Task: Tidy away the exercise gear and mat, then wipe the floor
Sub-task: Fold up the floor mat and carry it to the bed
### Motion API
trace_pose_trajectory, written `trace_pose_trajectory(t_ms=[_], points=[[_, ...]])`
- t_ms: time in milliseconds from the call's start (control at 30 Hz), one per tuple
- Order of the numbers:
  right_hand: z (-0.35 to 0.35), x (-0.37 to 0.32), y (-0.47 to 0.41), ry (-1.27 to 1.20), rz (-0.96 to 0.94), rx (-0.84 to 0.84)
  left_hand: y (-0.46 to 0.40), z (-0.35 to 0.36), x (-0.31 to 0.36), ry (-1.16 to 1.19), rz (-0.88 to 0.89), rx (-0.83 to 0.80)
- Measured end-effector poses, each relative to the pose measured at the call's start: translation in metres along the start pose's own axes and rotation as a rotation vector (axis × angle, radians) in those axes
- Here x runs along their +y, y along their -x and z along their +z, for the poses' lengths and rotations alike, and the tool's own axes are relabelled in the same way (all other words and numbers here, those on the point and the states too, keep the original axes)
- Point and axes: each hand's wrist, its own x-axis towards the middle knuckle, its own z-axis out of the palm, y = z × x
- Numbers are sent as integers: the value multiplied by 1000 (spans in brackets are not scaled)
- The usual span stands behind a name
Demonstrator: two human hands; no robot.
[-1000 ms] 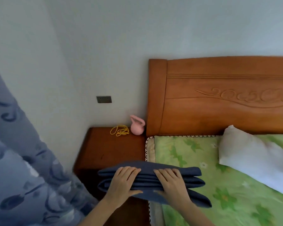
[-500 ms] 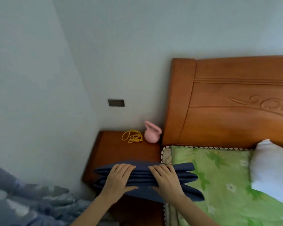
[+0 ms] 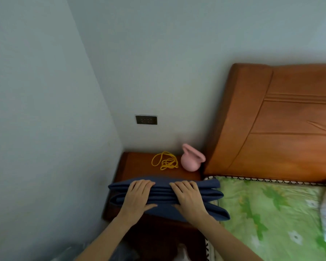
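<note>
Gripping the folded mat (image 3: 166, 199) with both hands (image 3: 137, 196) (image 3: 189, 199); overhang at 4 o'clock could slide it off the surface (image 3: 139, 166).

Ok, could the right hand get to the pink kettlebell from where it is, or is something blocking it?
Probably yes. The right hand grips the folded blue mat with the left hand; the pink kettlebell stands beyond on the nightstand, bare wood between. It must release the mat first.
</note>
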Motion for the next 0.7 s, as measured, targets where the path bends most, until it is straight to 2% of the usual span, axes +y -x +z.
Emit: trace_pose_trajectory(t_ms=[367,700], points=[[20,16,-80,-124,-67,-232,-45,12,-56,-39,1,-101],[56,34,-143,-141,-64,-284,-84,38,-93,-73,-44,-142]])
